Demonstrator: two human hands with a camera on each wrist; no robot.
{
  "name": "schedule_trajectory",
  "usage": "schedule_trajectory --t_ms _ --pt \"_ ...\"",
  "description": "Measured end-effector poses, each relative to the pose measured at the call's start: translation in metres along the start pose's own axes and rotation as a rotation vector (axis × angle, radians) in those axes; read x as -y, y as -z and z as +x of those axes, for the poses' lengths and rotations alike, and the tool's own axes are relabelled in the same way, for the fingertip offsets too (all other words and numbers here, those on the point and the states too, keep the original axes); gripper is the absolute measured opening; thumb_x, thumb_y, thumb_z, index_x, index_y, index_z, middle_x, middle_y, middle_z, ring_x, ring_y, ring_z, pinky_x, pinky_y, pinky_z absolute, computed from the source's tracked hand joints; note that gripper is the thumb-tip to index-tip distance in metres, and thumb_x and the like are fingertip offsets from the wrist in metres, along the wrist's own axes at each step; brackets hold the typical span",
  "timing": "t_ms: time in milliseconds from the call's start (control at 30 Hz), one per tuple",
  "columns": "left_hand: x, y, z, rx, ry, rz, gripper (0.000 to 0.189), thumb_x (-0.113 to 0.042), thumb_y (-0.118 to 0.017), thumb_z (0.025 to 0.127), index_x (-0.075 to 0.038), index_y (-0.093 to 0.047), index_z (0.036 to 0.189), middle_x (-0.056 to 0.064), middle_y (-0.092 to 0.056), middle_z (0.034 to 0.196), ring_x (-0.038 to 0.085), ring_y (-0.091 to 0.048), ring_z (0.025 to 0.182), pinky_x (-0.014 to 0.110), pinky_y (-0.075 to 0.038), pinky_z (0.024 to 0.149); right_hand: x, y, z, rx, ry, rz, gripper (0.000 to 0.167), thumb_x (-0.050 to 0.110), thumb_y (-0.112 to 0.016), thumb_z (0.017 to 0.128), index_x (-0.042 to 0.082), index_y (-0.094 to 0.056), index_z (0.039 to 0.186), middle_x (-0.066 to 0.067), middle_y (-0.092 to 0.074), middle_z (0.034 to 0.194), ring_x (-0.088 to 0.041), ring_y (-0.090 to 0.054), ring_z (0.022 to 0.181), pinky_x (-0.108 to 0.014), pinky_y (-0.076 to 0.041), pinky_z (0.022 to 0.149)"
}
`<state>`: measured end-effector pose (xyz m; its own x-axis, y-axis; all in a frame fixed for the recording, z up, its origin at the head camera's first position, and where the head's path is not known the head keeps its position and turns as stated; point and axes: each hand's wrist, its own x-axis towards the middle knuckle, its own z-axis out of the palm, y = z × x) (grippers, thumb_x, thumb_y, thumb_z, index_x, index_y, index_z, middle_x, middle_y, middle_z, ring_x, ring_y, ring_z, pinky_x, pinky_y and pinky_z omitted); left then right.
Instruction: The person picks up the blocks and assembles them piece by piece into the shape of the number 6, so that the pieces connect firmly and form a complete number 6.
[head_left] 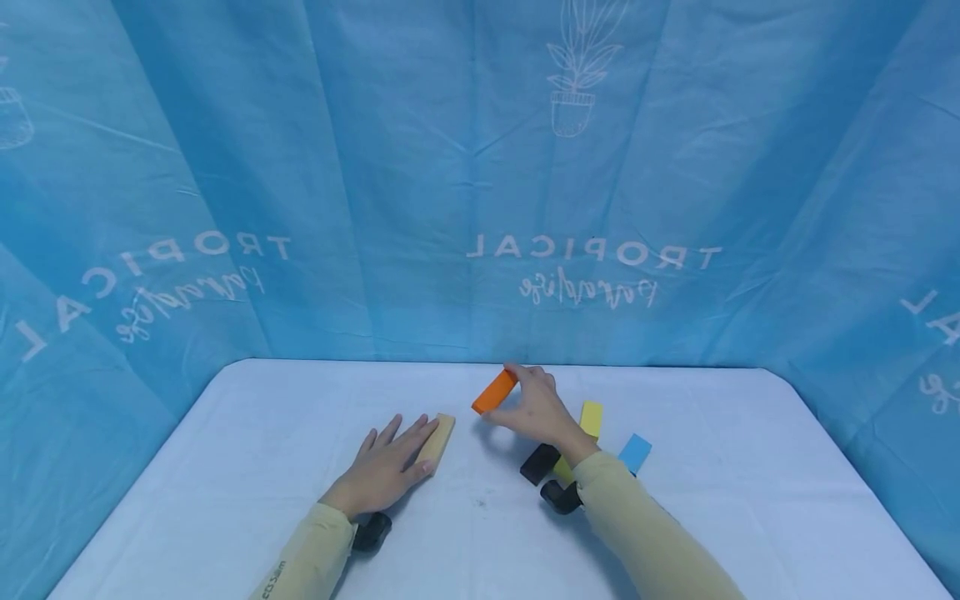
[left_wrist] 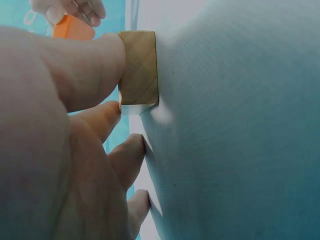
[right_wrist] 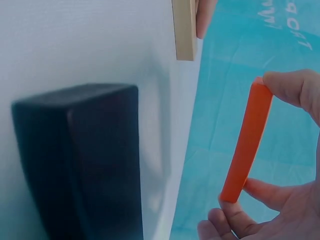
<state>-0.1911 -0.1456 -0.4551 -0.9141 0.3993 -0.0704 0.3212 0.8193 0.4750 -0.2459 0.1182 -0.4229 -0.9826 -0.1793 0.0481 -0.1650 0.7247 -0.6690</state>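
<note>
In the head view my right hand (head_left: 534,410) holds an orange block (head_left: 496,392) above the white table. Its thumb presses one narrow end and its fingertips the other, as the right wrist view shows with the orange block (right_wrist: 247,142) against the blue cloth. To the left, my left hand (head_left: 381,468) lies spread with straight fingers at a light wooden block (head_left: 437,446) flat on the table. The left wrist view has the thumb over the top of the wooden block (left_wrist: 139,67) and the index fingertip at its edge; the other fingertips reach down toward the tabletop.
A black block (head_left: 539,463), yellow blocks (head_left: 591,418) and a blue block (head_left: 636,452) lie around the right forearm, which partly covers them. Blue printed cloth (head_left: 420,208) hangs behind the white table (head_left: 285,417). Each wrist carries a black device.
</note>
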Motion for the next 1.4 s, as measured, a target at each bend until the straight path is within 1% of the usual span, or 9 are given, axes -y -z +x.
schedule_trajectory --t_ms 200,400,700,800,967,1133,1300,1400 --pt "-0.001 0.001 -0.001 0.005 -0.005 0.002 0.065 -0.049 -0.045 0.105 -0.015 -0.033 0.159 0.010 -0.030 0.163 0.045 -0.011 0.151 0.070 -0.003 0.116 0.004 -0.008 0.003 -0.004 0.017 -0.025 0.091 0.046 -0.081 0.076 0.008 -0.045 0.151 -0.018 -0.048 0.142 -0.033 -0.041 0.126 -0.049 -0.047 0.098" --pt "-0.003 0.003 -0.001 0.009 -0.008 -0.013 0.065 -0.049 -0.044 0.105 -0.014 -0.034 0.159 0.011 -0.031 0.163 0.046 -0.011 0.151 0.071 -0.002 0.115 0.005 -0.014 0.005 -0.003 0.015 -0.051 0.090 0.048 -0.081 0.076 0.009 -0.047 0.150 -0.020 -0.048 0.142 -0.033 -0.043 0.124 -0.050 -0.048 0.098" --pt "-0.001 0.004 0.000 0.008 -0.016 -0.003 0.065 -0.049 -0.045 0.105 -0.015 -0.033 0.159 0.011 -0.031 0.163 0.047 -0.011 0.150 0.072 -0.004 0.115 0.007 -0.021 0.012 0.023 0.000 -0.030 0.091 0.049 -0.081 0.076 0.010 -0.047 0.150 -0.018 -0.049 0.141 -0.031 -0.044 0.122 -0.048 -0.049 0.097" --pt "-0.001 0.004 0.000 0.014 -0.006 -0.004 0.065 -0.050 -0.045 0.105 -0.015 -0.033 0.159 0.011 -0.030 0.163 0.047 -0.011 0.151 0.071 -0.003 0.115 0.008 -0.024 0.014 0.034 -0.008 -0.024 0.090 0.049 -0.080 0.077 0.010 -0.047 0.150 -0.018 -0.048 0.142 -0.031 -0.044 0.123 -0.048 -0.049 0.098" --pt "-0.003 0.004 0.000 0.019 0.001 -0.010 0.065 -0.051 -0.045 0.105 -0.015 -0.034 0.159 0.011 -0.030 0.163 0.046 -0.010 0.151 0.071 -0.003 0.115 0.011 -0.027 0.016 0.050 0.014 -0.021 0.089 0.048 -0.080 0.076 0.009 -0.047 0.150 -0.018 -0.048 0.142 -0.031 -0.043 0.124 -0.049 -0.048 0.099" --pt "-0.003 0.004 -0.001 0.015 -0.010 -0.014 0.065 -0.049 -0.045 0.105 -0.015 -0.034 0.159 0.012 -0.030 0.163 0.047 -0.010 0.151 0.071 -0.003 0.115 0.014 -0.032 0.020 0.061 0.038 -0.028 0.091 0.049 -0.079 0.076 0.008 -0.047 0.150 -0.018 -0.047 0.142 -0.031 -0.043 0.124 -0.049 -0.048 0.099" --pt "-0.001 0.003 -0.001 0.023 -0.006 -0.010 0.065 -0.050 -0.044 0.105 -0.016 -0.032 0.159 0.011 -0.029 0.163 0.046 -0.009 0.151 0.071 -0.002 0.115 0.014 -0.038 0.024 0.067 0.027 -0.033 0.092 0.051 -0.080 0.076 0.008 -0.047 0.150 -0.018 -0.049 0.138 -0.029 -0.045 0.119 -0.046 -0.048 0.098" --pt "-0.001 0.003 0.000 0.024 -0.004 -0.009 0.065 -0.050 -0.044 0.105 -0.016 -0.032 0.159 0.011 -0.029 0.163 0.046 -0.009 0.151 0.071 -0.002 0.115 0.014 -0.040 0.025 0.069 0.021 -0.049 0.091 0.051 -0.079 0.076 0.009 -0.047 0.150 -0.017 -0.049 0.137 -0.029 -0.045 0.119 -0.045 -0.047 0.099"
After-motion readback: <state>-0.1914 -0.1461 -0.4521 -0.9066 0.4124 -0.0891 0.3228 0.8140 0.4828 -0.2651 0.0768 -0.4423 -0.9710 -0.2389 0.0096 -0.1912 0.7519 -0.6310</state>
